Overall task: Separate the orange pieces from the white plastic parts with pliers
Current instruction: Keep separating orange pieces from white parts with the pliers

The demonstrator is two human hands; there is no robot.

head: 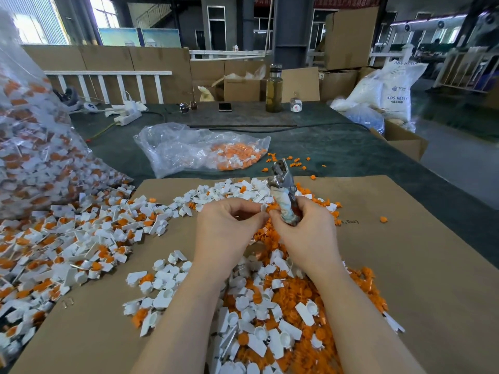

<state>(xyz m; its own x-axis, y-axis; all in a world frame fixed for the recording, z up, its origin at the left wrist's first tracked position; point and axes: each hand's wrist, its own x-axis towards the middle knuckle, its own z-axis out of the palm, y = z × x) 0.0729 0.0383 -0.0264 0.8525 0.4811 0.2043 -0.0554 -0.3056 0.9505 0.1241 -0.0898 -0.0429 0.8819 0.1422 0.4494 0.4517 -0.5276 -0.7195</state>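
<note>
Near the middle of the table, the right hand (305,233) grips the pliers (283,193) upright (nose away, idle) while the left hand (229,225) pinches a white part (263,207) with its orange piece (272,207) against them, seemingly lining up 1 pull.

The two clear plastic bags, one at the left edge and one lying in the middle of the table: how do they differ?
The left bag stands tall and bulges, packed full with white-and-orange parts; the middle bag lies flat and mostly slack. The left bag's mouth spills parts onto the cardboard sheet; the middle bag rests on the green table cover, beyond the cardboard. Both are transparent and hold orange and white pieces.
</note>
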